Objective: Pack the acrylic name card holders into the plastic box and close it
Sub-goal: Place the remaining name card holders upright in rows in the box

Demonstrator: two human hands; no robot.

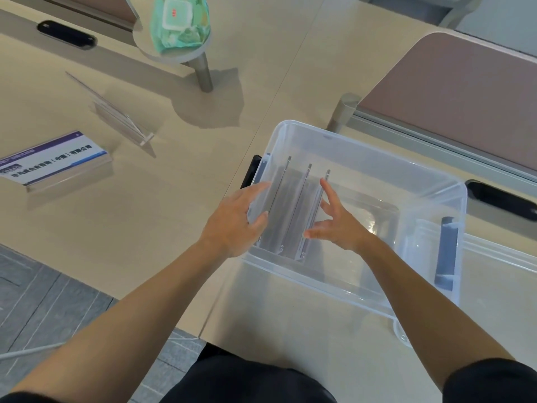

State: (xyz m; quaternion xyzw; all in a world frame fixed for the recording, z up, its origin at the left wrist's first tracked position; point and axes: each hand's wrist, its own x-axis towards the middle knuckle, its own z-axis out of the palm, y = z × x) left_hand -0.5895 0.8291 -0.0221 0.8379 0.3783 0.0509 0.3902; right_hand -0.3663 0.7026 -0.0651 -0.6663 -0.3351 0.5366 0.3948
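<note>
A clear plastic box (363, 146) stands open on the table. Three acrylic name card holders (290, 210) stand on edge in its left end. My left hand (235, 219) rests on the box's left wall, thumb over the rim. My right hand (340, 222) is inside the box with fingers spread, touching the rightmost holder. Two more holders lie on the table to the left: a bare one (116, 112) and one with a printed card (55, 162). The box's lid (494, 251) seems to lie under its right side.
A round stand (200, 53) with a green wipes pack (180, 21) is at the back. A desk partition (453, 94) runs behind the box. Black cable ports sit at the far left (66, 34) and right (499, 199). The table's front edge is near my body.
</note>
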